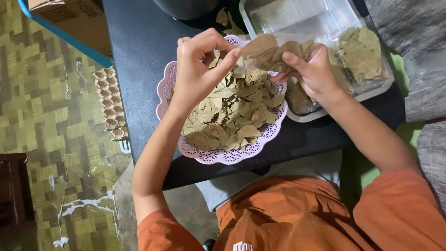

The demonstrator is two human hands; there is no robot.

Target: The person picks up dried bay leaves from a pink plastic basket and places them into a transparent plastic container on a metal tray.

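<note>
Black table (139, 51) bearing a clear tray (297, 18) of dried leaves and a pink lacy plate (218, 157) heaped with leaf pieces (232, 116); above the plate, right hand (316, 74) and left hand (197, 76) pinch one small bunch of leaves (269, 53) between them, fingers closed on it; step judged: sorting or tearing; the next move calls for a firm pinch over the plate.

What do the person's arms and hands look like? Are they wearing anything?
Both hands, the left hand and the right hand, are bare: no gloves, rings or watch. The forearms are uncovered too. Short orange fabric sleeves cover only the upper arms.
</note>
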